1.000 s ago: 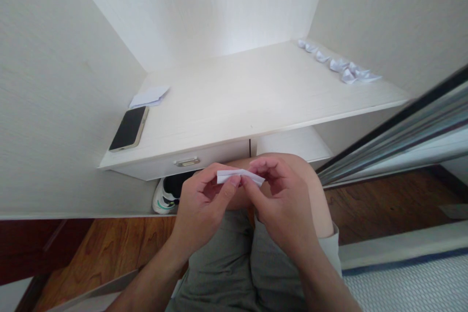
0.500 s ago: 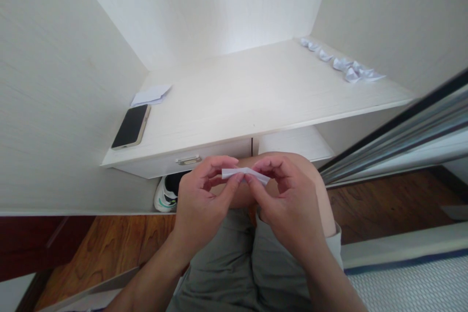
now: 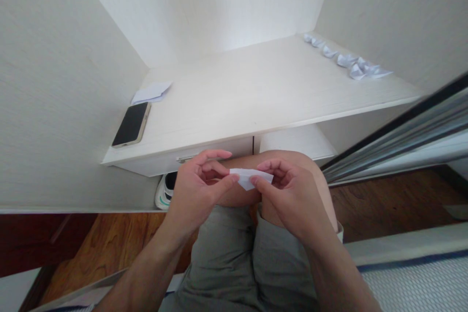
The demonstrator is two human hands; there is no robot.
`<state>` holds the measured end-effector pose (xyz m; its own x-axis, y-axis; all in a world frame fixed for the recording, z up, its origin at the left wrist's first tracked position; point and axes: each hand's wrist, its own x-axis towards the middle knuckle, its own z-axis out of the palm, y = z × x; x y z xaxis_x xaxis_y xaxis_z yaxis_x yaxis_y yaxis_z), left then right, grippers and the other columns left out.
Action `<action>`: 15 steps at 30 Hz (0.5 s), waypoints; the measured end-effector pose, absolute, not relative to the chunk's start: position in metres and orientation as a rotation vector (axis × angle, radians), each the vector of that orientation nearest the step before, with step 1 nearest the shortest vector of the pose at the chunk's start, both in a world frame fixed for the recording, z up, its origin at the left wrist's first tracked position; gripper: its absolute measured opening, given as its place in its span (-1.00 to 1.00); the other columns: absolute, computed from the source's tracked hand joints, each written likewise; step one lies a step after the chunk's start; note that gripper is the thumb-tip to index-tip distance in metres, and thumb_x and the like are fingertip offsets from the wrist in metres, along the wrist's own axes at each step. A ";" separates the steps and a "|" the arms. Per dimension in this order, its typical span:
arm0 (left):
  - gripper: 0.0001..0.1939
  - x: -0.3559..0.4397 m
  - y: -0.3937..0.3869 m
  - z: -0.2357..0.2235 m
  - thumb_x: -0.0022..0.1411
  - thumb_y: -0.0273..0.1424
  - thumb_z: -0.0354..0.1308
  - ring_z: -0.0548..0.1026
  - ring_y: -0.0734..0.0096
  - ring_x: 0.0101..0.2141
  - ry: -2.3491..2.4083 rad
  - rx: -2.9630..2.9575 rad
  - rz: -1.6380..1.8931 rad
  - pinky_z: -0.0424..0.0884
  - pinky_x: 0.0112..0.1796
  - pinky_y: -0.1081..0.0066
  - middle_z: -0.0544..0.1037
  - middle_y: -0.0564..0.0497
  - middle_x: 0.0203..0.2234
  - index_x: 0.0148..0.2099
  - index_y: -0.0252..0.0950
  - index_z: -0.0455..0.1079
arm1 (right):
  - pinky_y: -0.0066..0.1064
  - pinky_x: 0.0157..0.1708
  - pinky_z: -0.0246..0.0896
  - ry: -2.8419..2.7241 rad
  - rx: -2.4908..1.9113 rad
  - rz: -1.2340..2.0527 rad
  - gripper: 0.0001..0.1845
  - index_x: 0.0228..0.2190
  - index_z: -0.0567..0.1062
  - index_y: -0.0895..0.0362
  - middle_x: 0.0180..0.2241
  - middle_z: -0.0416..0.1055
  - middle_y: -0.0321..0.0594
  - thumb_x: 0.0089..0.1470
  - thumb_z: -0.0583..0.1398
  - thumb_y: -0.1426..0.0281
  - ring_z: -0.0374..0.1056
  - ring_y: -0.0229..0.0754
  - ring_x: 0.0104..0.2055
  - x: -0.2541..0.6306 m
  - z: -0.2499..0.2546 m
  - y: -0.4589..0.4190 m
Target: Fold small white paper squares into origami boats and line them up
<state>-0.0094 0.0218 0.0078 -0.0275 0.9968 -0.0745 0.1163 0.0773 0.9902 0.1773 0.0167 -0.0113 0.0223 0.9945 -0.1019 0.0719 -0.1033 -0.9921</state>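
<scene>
A small folded piece of white paper (image 3: 245, 179) is held above my lap, in front of the desk edge. My left hand (image 3: 201, 183) pinches its left end between thumb and forefinger. On the other side, my right hand (image 3: 288, 190) grips the right part, thumb on top and the other fingers curled behind. The paper has a pointed lower edge that shows between the two thumbs. Several folded white paper pieces (image 3: 347, 61) lie in a row along the right side of the white desk (image 3: 226, 92).
A phone (image 3: 130, 124) lies at the desk's left end, with a small stack of white paper (image 3: 151, 92) behind it. Under the desk are a drawer (image 3: 212, 151) and a shoe (image 3: 163, 194). A metal-framed panel (image 3: 402, 131) stands at the right.
The paper has turned from a narrow strip to show a wider face with a pointed lower edge. My left fingers have shifted to its left end, and my right thumb has moved slightly right.
</scene>
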 end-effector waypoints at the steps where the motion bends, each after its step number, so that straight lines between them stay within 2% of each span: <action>1: -0.59 -0.018 0.023 0.008 0.03 -0.43 0.50 0.61 0.44 -0.44 1.352 1.208 1.147 0.52 -0.34 0.50 0.66 0.08 -0.47 -0.05 -0.30 0.53 | -0.29 -0.37 0.40 -1.190 -1.363 1.220 -0.84 -0.35 0.56 0.13 -0.40 0.60 -0.19 0.01 0.36 0.34 0.50 -0.11 -0.38 0.180 -0.011 0.017; 4: -0.51 -0.042 0.024 0.014 0.00 -0.40 0.53 0.67 0.30 -0.33 1.426 1.104 1.310 0.59 -0.16 0.34 0.68 0.07 -0.46 0.00 -0.27 0.51 | -0.30 -0.38 0.41 -1.145 -1.387 1.172 -0.83 -0.36 0.58 0.13 -0.39 0.61 -0.19 -0.04 0.39 0.35 0.50 -0.12 -0.37 0.186 -0.009 0.018; 6: -0.41 -0.048 0.021 0.020 -0.01 -0.38 0.53 0.69 0.20 -0.23 1.432 1.074 1.327 0.62 -0.18 0.28 0.66 0.07 -0.44 0.09 -0.25 0.47 | -0.30 -0.40 0.40 -1.141 -1.385 1.161 -0.80 -0.34 0.58 0.13 -0.37 0.62 -0.18 -0.06 0.40 0.36 0.49 -0.12 -0.38 0.184 -0.009 0.018; 9: -0.28 -0.037 0.015 0.020 -0.02 -0.38 0.54 0.67 0.23 -0.15 1.366 1.167 1.198 0.61 -0.16 0.35 0.68 -0.06 -0.14 0.19 -0.24 0.41 | -0.31 -0.42 0.36 -1.162 -1.373 1.186 -0.78 -0.29 0.57 0.14 -0.37 0.62 -0.17 -0.02 0.38 0.33 0.47 -0.13 -0.41 0.173 -0.011 0.017; 10: -0.27 -0.030 0.014 0.018 -0.02 -0.38 0.54 0.66 0.24 -0.13 1.341 1.185 1.144 0.60 -0.15 0.36 0.67 -0.09 -0.10 0.19 -0.25 0.40 | -0.31 -0.42 0.36 -1.165 -1.364 1.202 -0.77 -0.28 0.56 0.14 -0.37 0.61 -0.17 -0.01 0.37 0.32 0.47 -0.13 -0.40 0.169 -0.011 0.017; 15: -0.44 -0.005 0.013 0.009 0.15 -0.33 0.42 0.63 0.37 -0.32 1.295 1.246 1.054 0.55 -0.27 0.46 0.68 0.00 -0.34 0.18 -0.30 0.41 | -0.33 -0.40 0.37 -1.180 -1.322 1.235 -0.76 -0.30 0.55 0.15 -0.38 0.61 -0.17 0.00 0.39 0.30 0.49 -0.13 -0.38 0.157 -0.007 0.014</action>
<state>-0.0052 0.0134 0.0093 0.0428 0.9950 -0.0905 0.1134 0.0852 0.9899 0.1574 0.0135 -0.0074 0.0265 0.9956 -0.0901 0.0446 -0.0913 -0.9948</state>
